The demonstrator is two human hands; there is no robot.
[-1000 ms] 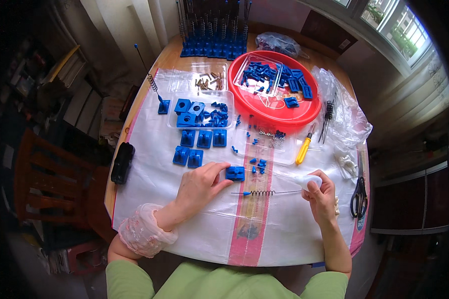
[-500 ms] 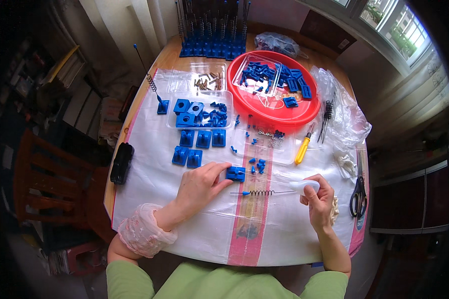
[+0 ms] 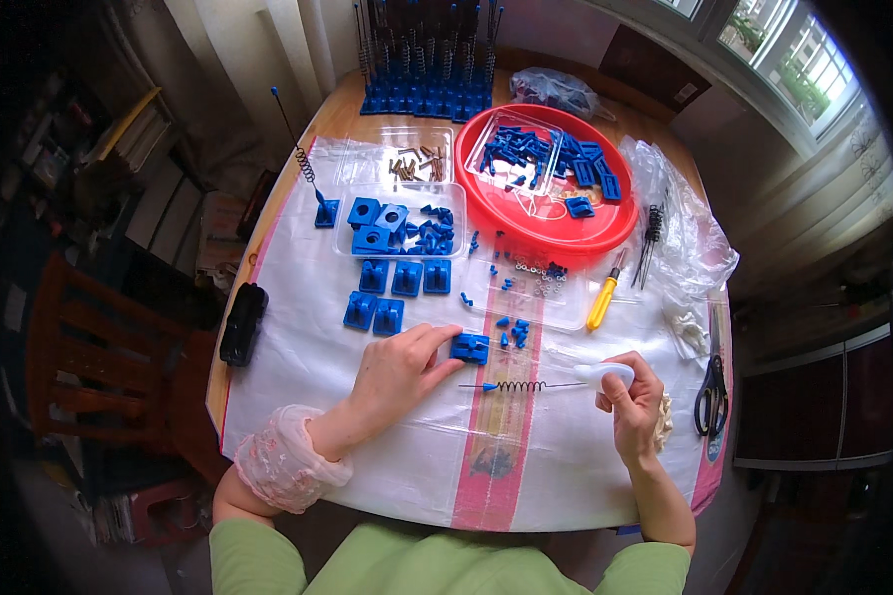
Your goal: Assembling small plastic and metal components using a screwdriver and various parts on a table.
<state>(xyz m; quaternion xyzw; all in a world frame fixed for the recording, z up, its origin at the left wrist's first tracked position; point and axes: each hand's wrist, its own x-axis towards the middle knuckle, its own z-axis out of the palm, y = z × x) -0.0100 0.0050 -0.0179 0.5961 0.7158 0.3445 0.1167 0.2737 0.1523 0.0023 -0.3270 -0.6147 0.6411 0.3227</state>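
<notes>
My left hand [image 3: 399, 373] pinches the left edge of a blue square plastic base [image 3: 469, 348] between thumb and index finger, with the base resting on the table. In my right hand [image 3: 633, 402] is a small white squeeze bottle [image 3: 601, 374], its narrow end toward the left. Between the hands runs a thin dark rod with a coil spring [image 3: 519, 386] and a blue tip piece; its right end meets the bottle's narrow end, and I cannot tell whether they touch. Several matching blue bases [image 3: 405, 278] stand in rows beyond my left hand.
A clear tray [image 3: 453, 238] holds blue parts; another has brass-coloured pins [image 3: 419, 165]. Beyond stands a red basin [image 3: 478, 223]. A yellow-handled screwdriver [image 3: 600, 303], black scissors [image 3: 710, 397] and dark spring rods [image 3: 651, 238] lie right; a black case [image 3: 243, 325] lies left. Finished-looking spring stands [image 3: 427, 94] crowd the back.
Almost nothing differs. The view has shifted slightly, while both hands keep their hold and place.
</notes>
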